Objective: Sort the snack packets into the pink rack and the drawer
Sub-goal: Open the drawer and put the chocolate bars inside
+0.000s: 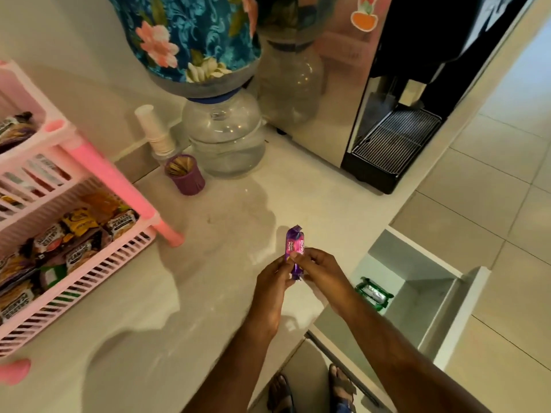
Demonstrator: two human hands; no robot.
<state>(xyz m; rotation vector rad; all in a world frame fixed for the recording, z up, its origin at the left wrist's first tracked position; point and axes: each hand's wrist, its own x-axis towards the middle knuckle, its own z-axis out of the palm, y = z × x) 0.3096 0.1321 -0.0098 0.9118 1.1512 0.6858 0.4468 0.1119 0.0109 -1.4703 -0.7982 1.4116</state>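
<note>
A purple snack packet (293, 244) is held upright above the white counter, near its front edge. My left hand (272, 289) pinches its lower left side and my right hand (323, 271) pinches its right side. The pink rack (98, 263) stands at the left, and its lower shelf holds several snack packets (74, 234). To the right, below the counter, the white drawer (447, 296) is pulled out, with a green packet (372, 292) lying at its left end.
A water bottle under a floral cover (190, 37) sits on a clear dispenser jar (225, 135) at the back. Beside it are stacked paper cups (155, 132) and a purple cup of stirrers (185, 174). A coffee machine (387, 138) stands at the back right.
</note>
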